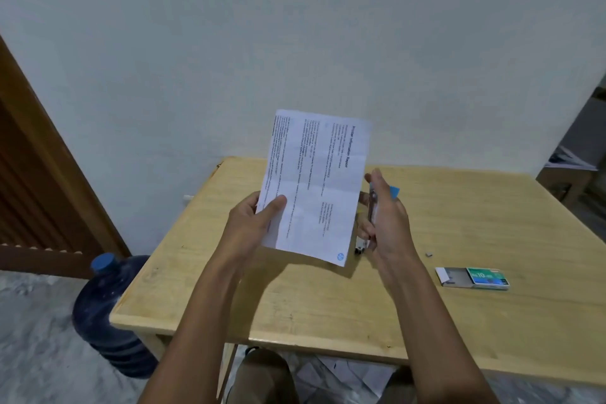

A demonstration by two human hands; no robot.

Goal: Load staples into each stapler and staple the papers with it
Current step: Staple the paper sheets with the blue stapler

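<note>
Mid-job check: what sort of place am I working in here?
Probably a plain room in a home: a small wooden table against a bare white wall, a large blue water jug on the floor beside it, and a slatted wooden door at left.

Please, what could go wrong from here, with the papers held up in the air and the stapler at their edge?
1. The left hand pinches the papers by one edge only, above the table; the sheets may shift before the stapler in the right hand bites.
2. The open staple box lies beside the right forearm; a sweep of that arm might spill it.
</note>
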